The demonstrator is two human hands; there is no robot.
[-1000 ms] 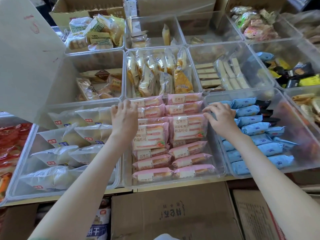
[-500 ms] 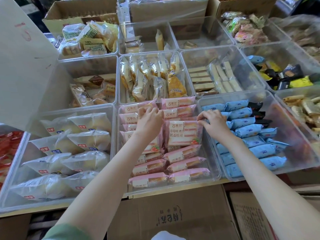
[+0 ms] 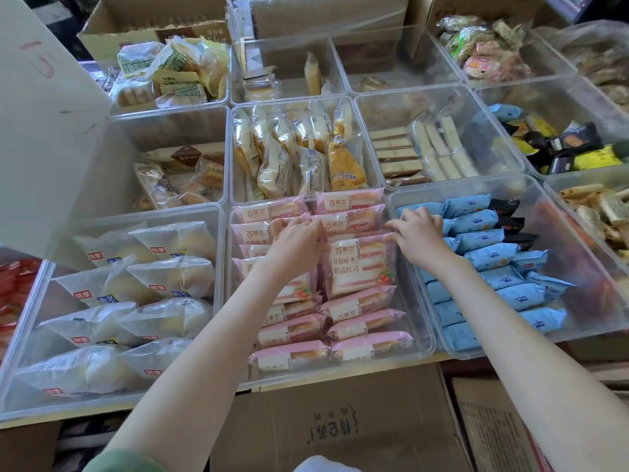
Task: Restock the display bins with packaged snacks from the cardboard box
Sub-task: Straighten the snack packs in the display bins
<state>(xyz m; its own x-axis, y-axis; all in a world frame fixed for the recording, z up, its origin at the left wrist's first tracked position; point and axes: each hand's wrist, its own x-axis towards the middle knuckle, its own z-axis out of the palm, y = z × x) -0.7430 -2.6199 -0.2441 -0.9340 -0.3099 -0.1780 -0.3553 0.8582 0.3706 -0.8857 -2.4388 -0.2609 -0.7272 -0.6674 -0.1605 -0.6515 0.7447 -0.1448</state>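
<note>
- Pink snack packets (image 3: 366, 323) fill the clear bin (image 3: 427, 342) that lies under both hands. They are stacked in two rows, most of them on edge.
- Two more pink packets lie face up on top of the rows, one under each hand's reach.
- The left hand (image 3: 296, 240) is over the left row. Its fingers are curled down round the top edge of the left face-up packet (image 3: 301, 292), whose strawberry print shows just beside the wrist on the person's side.
- The right hand (image 3: 420, 240) is at the bin's right wall. Its bent fingers are hooked on the top right corner of the right face-up packet (image 3: 357, 267), which lies between the two hands. The thumb is hidden, so I cannot tell how firm the pinch is.
- Just right of the right hand, blue packets (image 3: 490, 257) are packed in the next bin.
- Left of the left hand, white packets (image 3: 170, 277) lie in another clear bin.
- Beyond the fingertips of the left hand, yellow packets (image 3: 275, 158) stand upright in a bin.
- Beyond the right hand, pale wafer bars (image 3: 398, 155) lie in rows.
- Below the forearms, nearer the person, a cardboard box (image 3: 340, 420) shows its printed top.
</note>
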